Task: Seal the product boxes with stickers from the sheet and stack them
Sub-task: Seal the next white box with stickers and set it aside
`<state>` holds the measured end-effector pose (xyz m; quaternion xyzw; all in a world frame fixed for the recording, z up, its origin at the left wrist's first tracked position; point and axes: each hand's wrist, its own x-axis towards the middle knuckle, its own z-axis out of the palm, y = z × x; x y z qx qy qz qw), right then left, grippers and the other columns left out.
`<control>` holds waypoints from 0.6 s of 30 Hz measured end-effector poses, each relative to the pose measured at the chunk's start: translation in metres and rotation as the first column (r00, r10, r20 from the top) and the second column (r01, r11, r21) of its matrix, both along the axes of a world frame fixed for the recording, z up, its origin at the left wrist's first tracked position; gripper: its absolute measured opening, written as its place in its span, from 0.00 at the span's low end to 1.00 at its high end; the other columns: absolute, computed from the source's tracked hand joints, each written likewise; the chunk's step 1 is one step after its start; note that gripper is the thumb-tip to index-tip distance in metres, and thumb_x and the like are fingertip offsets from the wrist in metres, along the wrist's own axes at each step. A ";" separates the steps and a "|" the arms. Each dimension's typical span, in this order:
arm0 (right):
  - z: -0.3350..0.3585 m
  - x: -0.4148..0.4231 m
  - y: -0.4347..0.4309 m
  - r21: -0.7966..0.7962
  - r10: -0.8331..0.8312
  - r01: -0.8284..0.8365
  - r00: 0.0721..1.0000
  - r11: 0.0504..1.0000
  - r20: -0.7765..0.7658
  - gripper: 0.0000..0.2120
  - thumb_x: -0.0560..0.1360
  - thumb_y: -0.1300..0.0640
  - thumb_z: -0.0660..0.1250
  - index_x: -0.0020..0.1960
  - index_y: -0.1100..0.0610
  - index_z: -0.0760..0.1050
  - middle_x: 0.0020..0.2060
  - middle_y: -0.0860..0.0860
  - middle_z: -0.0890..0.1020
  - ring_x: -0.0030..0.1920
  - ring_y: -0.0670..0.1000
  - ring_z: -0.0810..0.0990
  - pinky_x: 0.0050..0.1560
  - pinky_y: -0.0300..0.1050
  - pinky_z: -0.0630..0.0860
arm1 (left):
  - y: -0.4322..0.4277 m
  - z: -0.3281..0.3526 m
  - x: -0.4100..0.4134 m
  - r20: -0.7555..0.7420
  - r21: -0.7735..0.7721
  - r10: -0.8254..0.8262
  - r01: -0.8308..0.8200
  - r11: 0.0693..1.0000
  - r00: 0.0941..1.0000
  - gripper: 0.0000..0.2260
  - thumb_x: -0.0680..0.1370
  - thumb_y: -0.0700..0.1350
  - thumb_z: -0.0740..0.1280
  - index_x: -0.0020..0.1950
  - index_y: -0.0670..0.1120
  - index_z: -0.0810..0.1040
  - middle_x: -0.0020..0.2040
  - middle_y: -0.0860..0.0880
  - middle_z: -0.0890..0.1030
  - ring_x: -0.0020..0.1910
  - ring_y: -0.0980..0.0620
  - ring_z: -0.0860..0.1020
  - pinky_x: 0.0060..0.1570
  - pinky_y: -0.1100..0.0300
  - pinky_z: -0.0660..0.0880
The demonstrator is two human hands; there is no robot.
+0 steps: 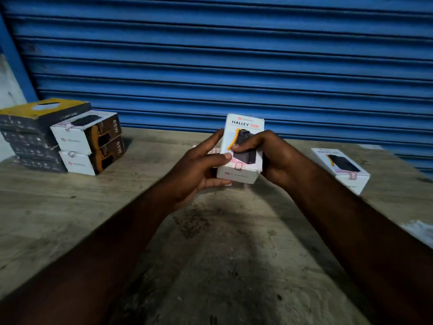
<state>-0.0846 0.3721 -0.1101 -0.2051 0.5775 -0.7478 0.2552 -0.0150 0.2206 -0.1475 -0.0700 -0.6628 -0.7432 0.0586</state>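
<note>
A white product box (243,127) printed "HALLEY 20K" is held above the table's middle, its near end flap facing me with a pink sticker (238,165) over the flap edge. My left hand (203,165) grips the box from the left and below, thumb lying across its face. My right hand (269,156) grips it from the right, thumb pressed on the face. A pink-and-white sticker sheet (213,150) shows partly behind my left fingers. Another white box (341,168) with a pink sticker lies on the table at the right.
At the left stand two stacked white-and-brown boxes (89,143) marked 65W, next to a stack of dark boxes (30,134) with a yellow-topped one uppermost. A blue roller shutter (234,55) closes off the back of the worn wooden table (222,242).
</note>
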 end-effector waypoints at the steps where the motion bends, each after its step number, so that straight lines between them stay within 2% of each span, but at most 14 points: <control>1: -0.001 -0.001 0.000 0.012 -0.008 0.008 1.000 1.000 -0.017 0.17 0.66 0.70 0.63 0.54 0.62 0.78 0.44 0.58 0.83 0.40 0.54 0.82 0.43 0.44 0.80 | 0.001 -0.001 0.000 0.015 0.011 0.004 -0.004 1.000 1.000 0.26 0.80 0.38 0.64 0.75 0.58 0.68 0.59 0.48 0.84 0.55 0.45 0.84 0.52 0.49 0.82; 4: -0.004 -0.001 -0.004 -0.002 -0.013 0.013 1.000 1.000 -0.006 0.11 0.76 0.65 0.63 0.57 0.59 0.78 0.45 0.55 0.84 0.42 0.52 0.82 0.46 0.44 0.79 | -0.004 0.001 -0.002 0.031 0.039 0.052 -0.054 0.998 0.998 0.26 0.81 0.40 0.64 0.77 0.57 0.67 0.63 0.46 0.82 0.58 0.44 0.82 0.53 0.49 0.82; 6: -0.008 0.001 -0.007 0.070 -0.009 0.015 0.996 0.997 -0.085 0.11 0.76 0.63 0.66 0.57 0.59 0.79 0.45 0.54 0.84 0.44 0.51 0.83 0.48 0.45 0.79 | -0.009 0.001 -0.005 0.040 0.061 0.092 -0.094 0.994 0.995 0.25 0.81 0.41 0.64 0.77 0.57 0.67 0.64 0.47 0.81 0.58 0.44 0.82 0.53 0.51 0.82; 8: -0.013 0.004 -0.011 0.141 -0.050 0.080 0.977 0.987 -0.206 0.13 0.73 0.66 0.69 0.57 0.60 0.81 0.46 0.55 0.85 0.47 0.53 0.83 0.51 0.48 0.78 | -0.011 0.000 -0.006 0.047 0.062 0.111 -0.114 0.992 0.993 0.24 0.82 0.41 0.63 0.76 0.58 0.67 0.65 0.48 0.80 0.58 0.45 0.81 0.51 0.53 0.82; 10: -0.016 0.004 -0.013 0.125 -0.101 0.135 0.964 0.983 -0.245 0.13 0.72 0.68 0.69 0.55 0.61 0.81 0.47 0.56 0.85 0.48 0.55 0.83 0.52 0.50 0.78 | -0.011 0.000 -0.007 0.049 0.066 0.116 -0.119 0.991 0.992 0.24 0.82 0.42 0.63 0.76 0.58 0.67 0.65 0.48 0.80 0.57 0.46 0.81 0.51 0.53 0.82; 12: -0.018 0.003 -0.015 0.112 -0.183 0.220 0.945 0.969 -0.271 0.09 0.73 0.64 0.69 0.52 0.58 0.82 0.47 0.56 0.85 0.48 0.55 0.83 0.50 0.50 0.78 | -0.010 0.001 -0.007 0.052 0.083 0.111 -0.115 0.990 0.992 0.23 0.82 0.42 0.63 0.76 0.58 0.68 0.63 0.48 0.81 0.56 0.47 0.81 0.51 0.53 0.82; 14: -0.021 -0.001 -0.018 0.133 -0.289 0.338 0.911 0.932 -0.295 0.06 0.76 0.57 0.68 0.50 0.57 0.82 0.47 0.56 0.86 0.48 0.57 0.84 0.51 0.52 0.79 | -0.010 0.002 -0.006 0.063 0.088 0.122 -0.128 0.988 0.990 0.21 0.82 0.43 0.63 0.74 0.57 0.71 0.60 0.47 0.82 0.55 0.47 0.82 0.52 0.52 0.82; 16: -0.026 -0.006 -0.022 0.142 -0.361 0.430 0.864 0.891 -0.352 0.14 0.76 0.48 0.69 0.53 0.57 0.81 0.50 0.56 0.86 0.51 0.56 0.84 0.58 0.58 0.80 | -0.010 0.003 -0.006 0.088 0.093 0.178 -0.186 0.978 0.980 0.15 0.82 0.44 0.63 0.68 0.53 0.76 0.58 0.46 0.83 0.54 0.45 0.82 0.53 0.51 0.82; 17: -0.028 -0.006 -0.024 0.149 -0.384 0.471 0.833 0.869 -0.398 0.20 0.75 0.43 0.69 0.57 0.57 0.79 0.55 0.56 0.84 0.55 0.55 0.83 0.60 0.60 0.78 | -0.010 0.003 -0.007 0.106 0.107 0.219 -0.230 0.967 0.970 0.11 0.83 0.44 0.62 0.63 0.51 0.78 0.55 0.45 0.83 0.53 0.45 0.82 0.52 0.50 0.82; 18: -0.029 -0.006 -0.025 0.161 -0.387 0.509 0.792 0.846 -0.471 0.26 0.74 0.41 0.69 0.64 0.57 0.75 0.62 0.54 0.80 0.60 0.53 0.80 0.64 0.57 0.76 | -0.012 0.003 -0.007 0.126 0.126 0.254 -0.270 0.955 0.959 0.08 0.83 0.45 0.62 0.58 0.50 0.79 0.52 0.45 0.83 0.51 0.46 0.82 0.52 0.50 0.82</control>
